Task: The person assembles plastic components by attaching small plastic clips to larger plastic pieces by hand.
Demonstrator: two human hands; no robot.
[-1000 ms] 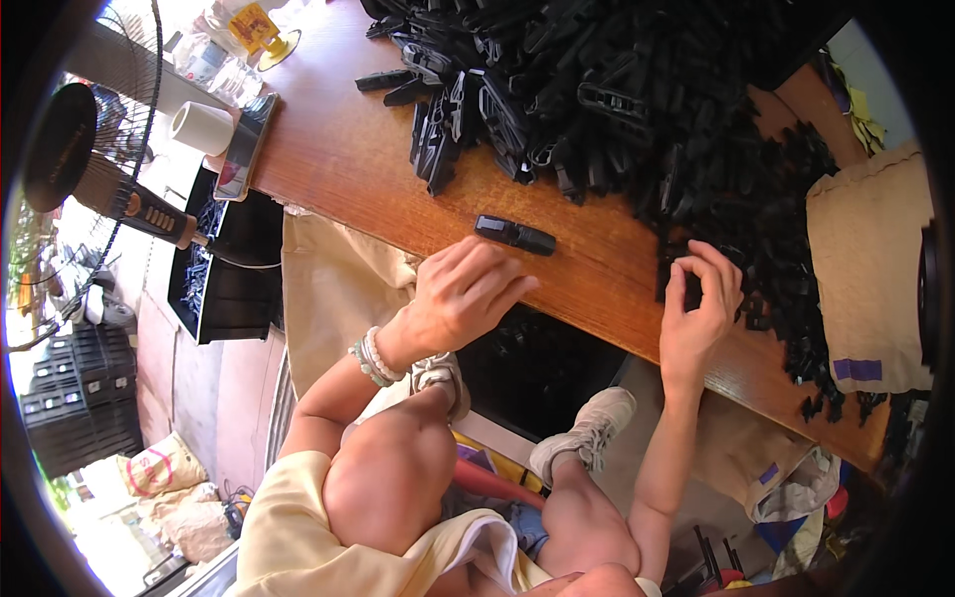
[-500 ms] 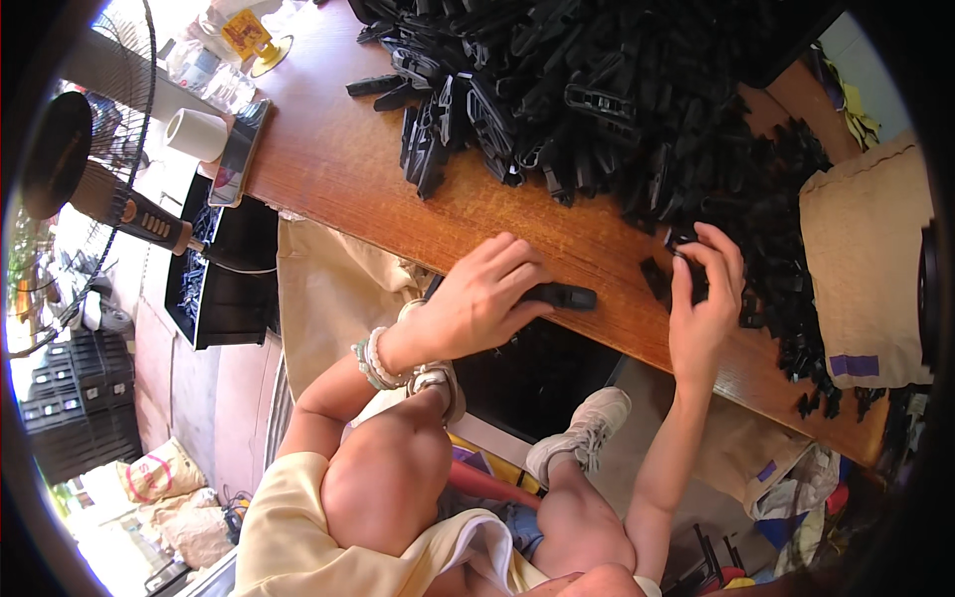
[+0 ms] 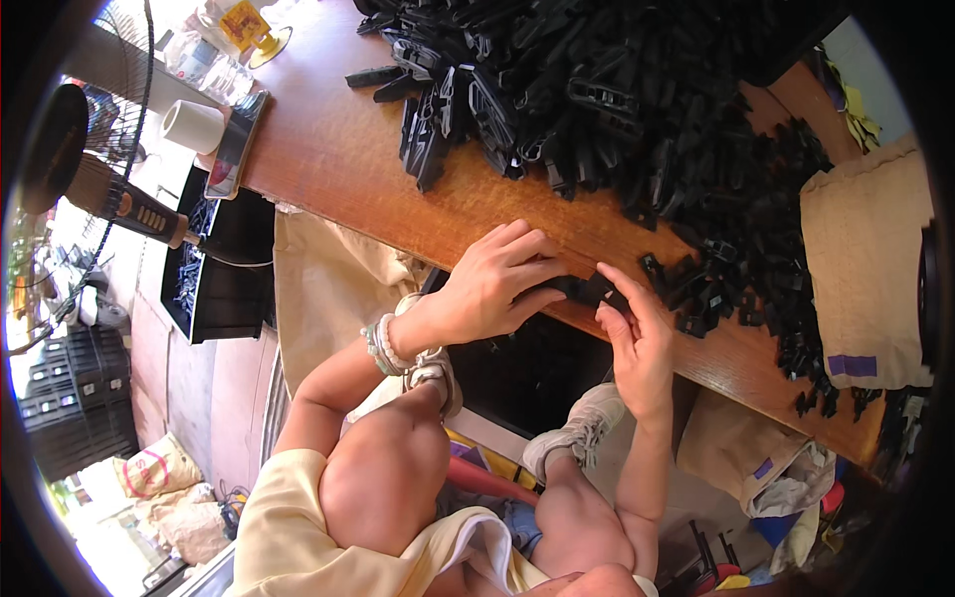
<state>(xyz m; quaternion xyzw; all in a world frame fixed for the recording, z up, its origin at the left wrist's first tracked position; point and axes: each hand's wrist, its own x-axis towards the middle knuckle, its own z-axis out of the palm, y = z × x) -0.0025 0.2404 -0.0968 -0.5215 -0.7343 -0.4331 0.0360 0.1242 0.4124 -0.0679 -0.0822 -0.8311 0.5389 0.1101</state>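
My left hand point(image 3: 494, 281), with beaded bracelets at its wrist, grips a long black plastic part point(image 3: 566, 288) over the table's front edge. At that part's right end, my right hand point(image 3: 642, 343) pinches a small black plastic piece point(image 3: 595, 290) between thumb and forefinger. The two black pieces meet or overlap; whether they are joined cannot be made out. Beyond my hands lies a large heap of long black plastic parts point(image 3: 557, 90). Smaller black pieces point(image 3: 716, 284) are scattered to the right of my right hand.
The wooden table point(image 3: 328, 164) slants across the view. A beige cloth bag point(image 3: 863, 269) stands at its right end. Left are a phone point(image 3: 237, 144), a white paper roll point(image 3: 192, 127), a fan point(image 3: 129, 199) and a black bin point(image 3: 234, 269). A dark container point(image 3: 537, 373) sits under the table edge.
My right hand has moved left from the small pieces to the end of the part in my left hand, bringing a small black piece. My left hand has barely moved.
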